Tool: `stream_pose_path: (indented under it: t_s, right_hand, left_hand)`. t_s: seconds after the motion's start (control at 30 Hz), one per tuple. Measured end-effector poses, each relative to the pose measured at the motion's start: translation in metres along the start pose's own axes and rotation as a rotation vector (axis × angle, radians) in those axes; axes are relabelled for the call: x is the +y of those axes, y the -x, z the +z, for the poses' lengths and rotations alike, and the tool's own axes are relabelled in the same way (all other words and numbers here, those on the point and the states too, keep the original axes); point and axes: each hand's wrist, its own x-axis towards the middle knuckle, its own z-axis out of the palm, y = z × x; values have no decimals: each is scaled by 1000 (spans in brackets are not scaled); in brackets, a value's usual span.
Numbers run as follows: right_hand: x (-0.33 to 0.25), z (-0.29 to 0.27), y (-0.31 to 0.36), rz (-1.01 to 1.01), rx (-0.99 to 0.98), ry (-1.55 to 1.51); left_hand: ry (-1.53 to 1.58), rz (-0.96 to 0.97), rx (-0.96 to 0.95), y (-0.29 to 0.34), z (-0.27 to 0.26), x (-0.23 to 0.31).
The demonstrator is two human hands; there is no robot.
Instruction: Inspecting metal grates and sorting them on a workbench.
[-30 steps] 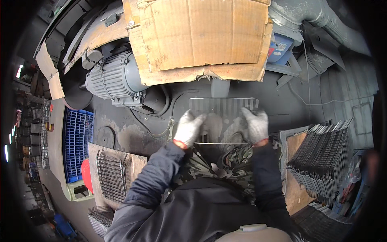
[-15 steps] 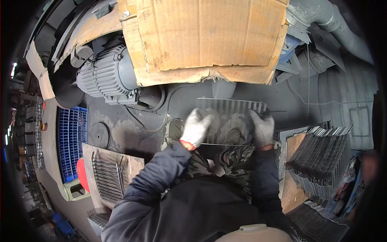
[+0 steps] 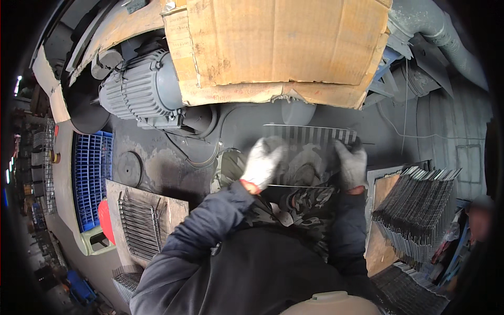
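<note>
My left hand [image 3: 263,161], in a whitish glove with a red cuff, is closed on the left end of a flat metal wire rack [image 3: 311,134]. My right hand [image 3: 353,164], gloved in grey-white, grips the rack's right end, its thumb on the near side of the bars. Stretched between both hands, the rack shows a row of bars under a straight upper edge; its middle is see-through and slightly blurred. Just beyond its upper edge, a pale rounded part [image 3: 298,112] sticks out below a large cardboard sheet [image 3: 278,47].
A grey finned motor [image 3: 139,86] stands at the far left. Wire racks lie on a board [image 3: 139,226] at my left, near a blue plastic crate [image 3: 93,181]. A tall stack of racks [image 3: 417,210] stands at my right. A duct [image 3: 425,23] runs along the far right.
The view has shifted slightly. Both hands and the rack sit a little further right in the picture, as does the cardboard. The grip on the rack looks the same.
</note>
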Motion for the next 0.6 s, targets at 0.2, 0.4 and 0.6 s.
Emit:
stream_pose_path:
  t_s: [0.2,0.4,0.6]
  right_hand:
    - [52,70,4,99,-160,136]
    - [0,-11,2,96,77,-26]
    - [29,44,-6,170,9,373]
  left_hand:
    - [1,-23,171,22,-81,24]
    - [-107,-8,-65,-5,8,3]
    - [-67,-212,151,11,-48,24]
